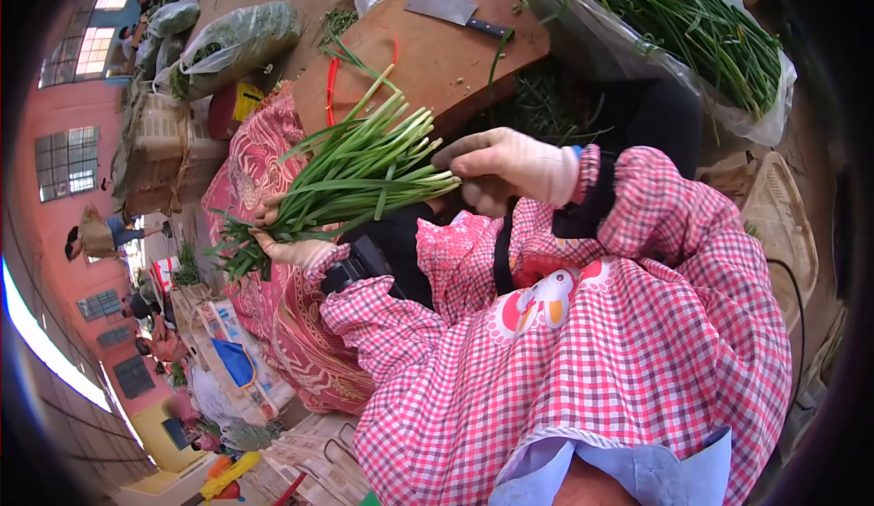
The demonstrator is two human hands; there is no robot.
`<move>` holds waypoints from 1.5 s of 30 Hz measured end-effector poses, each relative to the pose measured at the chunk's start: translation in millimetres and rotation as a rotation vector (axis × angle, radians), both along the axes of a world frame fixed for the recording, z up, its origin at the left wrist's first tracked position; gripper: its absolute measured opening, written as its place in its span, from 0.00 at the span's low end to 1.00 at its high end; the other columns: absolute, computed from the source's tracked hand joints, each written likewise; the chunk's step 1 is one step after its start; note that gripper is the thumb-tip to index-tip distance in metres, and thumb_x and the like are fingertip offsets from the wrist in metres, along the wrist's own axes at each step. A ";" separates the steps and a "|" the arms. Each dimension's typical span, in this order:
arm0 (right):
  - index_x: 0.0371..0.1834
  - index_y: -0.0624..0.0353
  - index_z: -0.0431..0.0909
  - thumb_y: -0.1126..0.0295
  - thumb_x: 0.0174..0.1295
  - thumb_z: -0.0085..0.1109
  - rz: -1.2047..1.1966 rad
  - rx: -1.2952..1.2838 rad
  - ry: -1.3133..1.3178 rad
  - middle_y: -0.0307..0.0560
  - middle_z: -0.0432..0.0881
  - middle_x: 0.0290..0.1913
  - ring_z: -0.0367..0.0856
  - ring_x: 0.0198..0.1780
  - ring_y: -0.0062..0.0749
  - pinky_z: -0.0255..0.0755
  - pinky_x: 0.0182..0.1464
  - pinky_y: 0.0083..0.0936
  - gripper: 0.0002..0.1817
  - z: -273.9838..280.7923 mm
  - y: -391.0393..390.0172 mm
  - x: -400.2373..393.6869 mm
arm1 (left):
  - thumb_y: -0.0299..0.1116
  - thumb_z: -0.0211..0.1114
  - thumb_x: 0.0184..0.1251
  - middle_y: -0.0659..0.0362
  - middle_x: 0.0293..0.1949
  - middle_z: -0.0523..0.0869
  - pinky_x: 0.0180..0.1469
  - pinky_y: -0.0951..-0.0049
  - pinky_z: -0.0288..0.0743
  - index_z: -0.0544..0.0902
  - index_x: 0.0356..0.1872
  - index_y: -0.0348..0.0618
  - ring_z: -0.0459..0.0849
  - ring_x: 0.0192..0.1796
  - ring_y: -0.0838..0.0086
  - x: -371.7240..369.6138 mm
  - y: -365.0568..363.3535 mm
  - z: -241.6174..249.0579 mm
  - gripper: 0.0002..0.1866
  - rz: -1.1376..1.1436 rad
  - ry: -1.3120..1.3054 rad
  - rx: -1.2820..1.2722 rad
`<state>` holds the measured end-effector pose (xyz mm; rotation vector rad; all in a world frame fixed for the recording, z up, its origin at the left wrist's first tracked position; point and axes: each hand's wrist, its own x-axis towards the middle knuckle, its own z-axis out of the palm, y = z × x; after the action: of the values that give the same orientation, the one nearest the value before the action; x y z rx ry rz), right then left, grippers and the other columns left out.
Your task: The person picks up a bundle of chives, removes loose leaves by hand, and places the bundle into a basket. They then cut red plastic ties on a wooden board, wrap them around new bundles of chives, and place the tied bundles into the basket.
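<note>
Over the lap, a leafy green bundle (pixel 364 174) is held

The bundle is gripped near its leafy end by the left hand (pixel 289 244), with long, smooth, slender stems fanned toward pale cut ends. The right hand (pixel 512 165) is held half-curled just beside those ends; it's blurred, so whether any stems are grasped can't be told. A wooden board (pixel 437 65) is set beyond, flat and straight-edged, scattered with bits, and topped by a metal cleaver (pixel 444 5) with a dark riveted handle. Thin red ties (pixel 331 92) are seen at its near left edge. Some left fingers are hidden by leaves, and the trimmings (pixel 546 110) under the board are lost in shadow. More greens (pixel 674 24) are cut off by the top edge. Bare wood is left between the cleaver and the bundle, while the left side is bordered by patterned red cloth (pixel 300 342)
</note>
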<state>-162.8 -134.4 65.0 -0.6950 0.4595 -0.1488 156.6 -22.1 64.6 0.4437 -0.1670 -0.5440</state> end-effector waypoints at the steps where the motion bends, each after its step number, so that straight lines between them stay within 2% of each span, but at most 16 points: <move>1: 0.49 0.60 0.73 0.69 0.65 0.51 -0.044 0.166 -0.018 0.46 0.78 0.25 0.75 0.21 0.27 0.70 0.21 0.23 0.12 -10.7 5.0 17.6 | 0.37 0.60 0.63 0.66 0.30 0.82 0.45 0.72 0.78 0.80 0.29 0.47 0.80 0.34 0.77 -1.3 -0.2 -2.5 0.07 -0.014 -0.007 0.006; 5: 0.34 0.54 0.69 0.65 0.66 0.52 -0.047 0.442 -0.026 0.38 0.66 0.19 0.60 0.17 0.21 0.54 0.17 0.19 0.06 -13.3 15.3 63.5 | 0.39 0.63 0.62 0.67 0.35 0.85 0.44 0.73 0.79 0.82 0.28 0.50 0.82 0.37 0.77 -27.0 -3.5 0.6 0.07 -0.056 0.156 0.000; 9: 0.34 0.55 0.70 0.58 0.68 0.50 -0.114 0.606 -0.159 0.35 0.68 0.18 0.63 0.16 0.20 0.58 0.17 0.16 0.12 -25.5 22.4 72.1 | 0.41 0.60 0.64 0.66 0.38 0.85 0.50 0.70 0.77 0.79 0.40 0.45 0.81 0.45 0.76 9.5 14.6 -36.7 0.11 -0.386 0.167 -0.182; 11: 0.33 0.59 0.71 0.58 0.67 0.50 0.033 0.214 -0.413 0.40 0.72 0.19 0.69 0.16 0.24 0.62 0.18 0.18 0.14 -37.0 20.1 46.6 | 0.43 0.57 0.66 0.64 0.41 0.84 0.53 0.68 0.75 0.77 0.44 0.43 0.79 0.48 0.75 22.4 24.1 -42.7 0.15 -0.407 0.317 -0.301; 13: 0.30 0.67 0.72 0.60 0.67 0.50 0.227 0.016 -0.583 0.45 0.75 0.18 0.74 0.16 0.27 0.66 0.19 0.23 0.18 -38.3 6.1 12.7 | 0.43 0.50 0.67 0.60 0.46 0.81 0.58 0.66 0.70 0.72 0.53 0.37 0.77 0.52 0.76 23.2 33.9 -42.4 0.21 -0.418 0.047 -0.246; 15: 0.30 0.66 0.73 0.61 0.66 0.51 0.419 -0.107 -0.410 0.46 0.77 0.18 0.77 0.18 0.27 0.69 0.21 0.21 0.17 -38.0 -10.8 -19.4 | 0.41 0.48 0.66 0.58 0.47 0.79 0.60 0.67 0.67 0.72 0.55 0.36 0.76 0.50 0.77 43.7 43.6 -54.1 0.23 -0.499 0.118 -0.404; 17: 0.42 0.66 0.77 0.59 0.63 0.54 0.573 -0.341 -0.040 0.48 0.82 0.25 0.82 0.25 0.32 0.76 0.29 0.27 0.18 -34.5 -26.8 -43.9 | 0.39 0.50 0.64 0.59 0.45 0.79 0.57 0.68 0.68 0.70 0.58 0.35 0.76 0.49 0.76 63.7 50.9 -64.3 0.24 -0.049 -0.150 0.141; 19: 0.52 0.62 0.76 0.61 0.57 0.60 0.772 -1.486 0.172 0.49 0.84 0.29 0.84 0.29 0.31 0.78 0.33 0.26 0.23 -47.3 -33.1 -54.5 | 0.37 0.49 0.64 0.59 0.43 0.79 0.55 0.71 0.70 0.72 0.55 0.35 0.77 0.45 0.76 71.5 55.1 -65.5 0.22 0.057 -0.136 0.198; 20: 0.52 0.62 0.76 0.61 0.57 0.60 0.775 -1.488 0.169 0.49 0.84 0.29 0.84 0.29 0.31 0.78 0.33 0.26 0.23 -31.8 -33.4 -52.2 | 0.37 0.49 0.65 0.59 0.43 0.79 0.54 0.73 0.70 0.73 0.53 0.34 0.77 0.44 0.76 75.5 58.6 -67.8 0.20 -0.090 -0.089 0.024; 22: 0.60 0.58 0.72 0.62 0.54 0.62 0.670 -1.136 0.643 0.52 0.84 0.39 0.84 0.42 0.32 0.78 0.45 0.28 0.29 12.4 -33.9 -47.2 | 0.36 0.48 0.65 0.60 0.42 0.79 0.53 0.74 0.71 0.74 0.51 0.34 0.78 0.42 0.77 75.9 59.8 -67.2 0.19 -0.241 -0.040 -0.151; 25: 0.62 0.62 0.69 0.55 0.59 0.58 0.058 -0.732 0.120 0.49 0.80 0.53 0.78 0.53 0.34 0.74 0.53 0.31 0.31 -47.6 -36.5 -22.5 | 0.37 0.50 0.66 0.61 0.41 0.80 0.54 0.73 0.71 0.76 0.49 0.36 0.79 0.44 0.75 70.8 62.6 -65.6 0.17 -0.170 0.026 -0.062; 28: 0.62 0.59 0.70 0.52 0.61 0.58 0.004 -0.401 0.005 0.47 0.73 0.60 0.71 0.60 0.34 0.74 0.52 0.32 0.31 -36.2 -26.8 9.2 | 0.39 0.52 0.66 0.61 0.40 0.81 0.57 0.67 0.71 0.78 0.43 0.39 0.78 0.49 0.71 66.2 52.8 -59.3 0.14 -0.102 0.007 0.086; 31: 0.55 0.59 0.75 0.57 0.61 0.59 -0.020 -0.088 -0.057 0.43 0.82 0.46 0.81 0.45 0.31 0.78 0.44 0.29 0.23 -54.1 -7.8 53.2 | 0.40 0.54 0.65 0.61 0.40 0.82 0.61 0.61 0.68 0.80 0.36 0.42 0.76 0.54 0.68 11.4 30.5 -20.3 0.13 -0.219 -0.030 -0.082; 35: 0.52 0.57 0.76 0.75 0.57 0.62 -0.206 0.090 -0.247 0.43 0.83 0.43 0.83 0.42 0.31 0.79 0.44 0.34 0.18 -35.8 9.9 71.6 | 0.42 0.53 0.66 0.59 0.39 0.84 0.66 0.57 0.63 0.80 0.34 0.43 0.74 0.58 0.68 -0.4 24.3 -10.5 0.14 -0.471 0.125 -0.262; 40: 0.53 0.61 0.75 0.73 0.56 0.63 -0.282 0.034 -0.233 0.45 0.83 0.45 0.82 0.44 0.33 0.77 0.50 0.31 0.19 -45.4 22.1 69.3 | 0.43 0.55 0.66 0.59 0.39 0.84 0.66 0.58 0.65 0.80 0.40 0.43 0.74 0.58 0.65 4.3 17.7 -11.2 0.15 -0.228 -0.257 0.122; 45: 0.55 0.63 0.74 0.65 0.58 0.61 -0.218 0.230 -0.260 0.49 0.80 0.50 0.79 0.51 0.37 0.71 0.58 0.35 0.22 -44.6 30.7 52.0 | 0.42 0.48 0.69 0.60 0.40 0.83 0.69 0.59 0.60 0.80 0.37 0.42 0.72 0.59 0.65 11.0 3.9 -9.0 0.16 -0.321 -0.243 0.044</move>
<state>-110.8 -103.7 20.4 -0.3917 0.2958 -0.3807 167.6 -18.2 55.6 0.5295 -0.4649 -0.8091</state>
